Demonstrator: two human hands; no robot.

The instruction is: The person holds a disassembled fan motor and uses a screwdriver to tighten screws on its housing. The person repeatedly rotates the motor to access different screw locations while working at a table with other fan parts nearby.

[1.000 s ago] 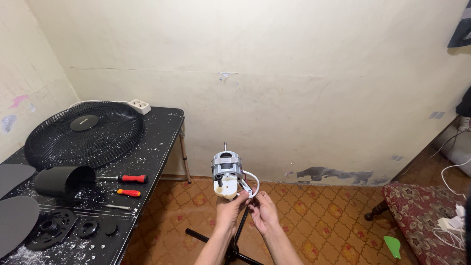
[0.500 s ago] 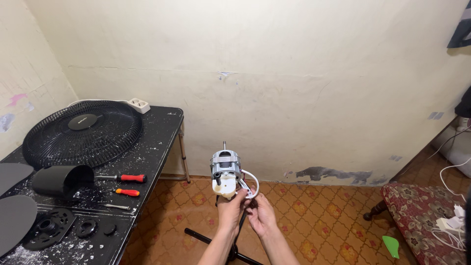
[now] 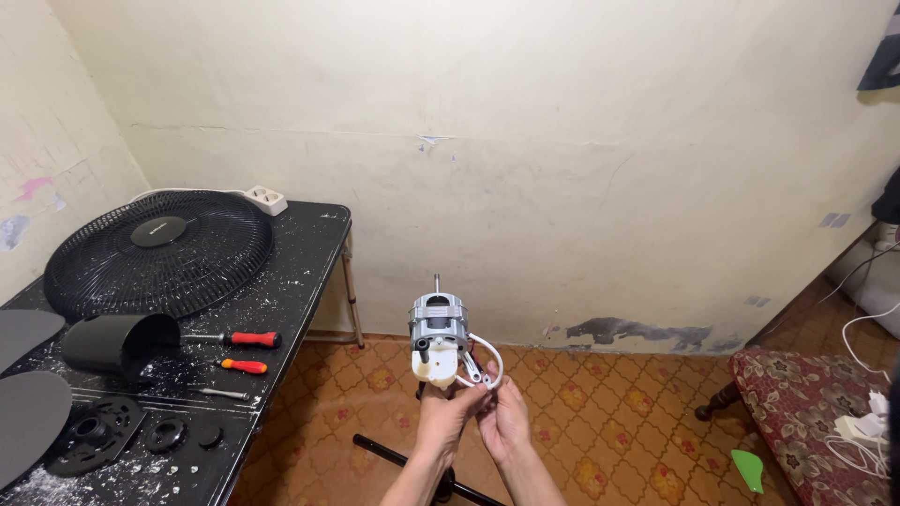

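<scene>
A bare fan motor point(image 3: 437, 333), grey metal with a white plastic gearbox and a shaft pointing up, sits on top of a black stand pole. My left hand point(image 3: 444, 416) grips the neck just under the white gearbox. My right hand point(image 3: 504, 419) is beside it, its fingers pinching the loop of white wires point(image 3: 486, 364) that hangs from the motor's right side. The pole itself is hidden behind my hands and forearms.
At left stands a black table point(image 3: 300, 272) carrying a black fan grille point(image 3: 159, 251), a black motor cover point(image 3: 120, 341), two red-handled screwdrivers point(image 3: 246, 339), round black parts and grey blades. The stand's black base bar point(image 3: 394, 455) lies on the patterned floor. A cushioned bench point(image 3: 806, 412) stands at right.
The view has shifted a little; the motor and both hands sit slightly lower in the picture. My hands stay on the motor neck and wires.
</scene>
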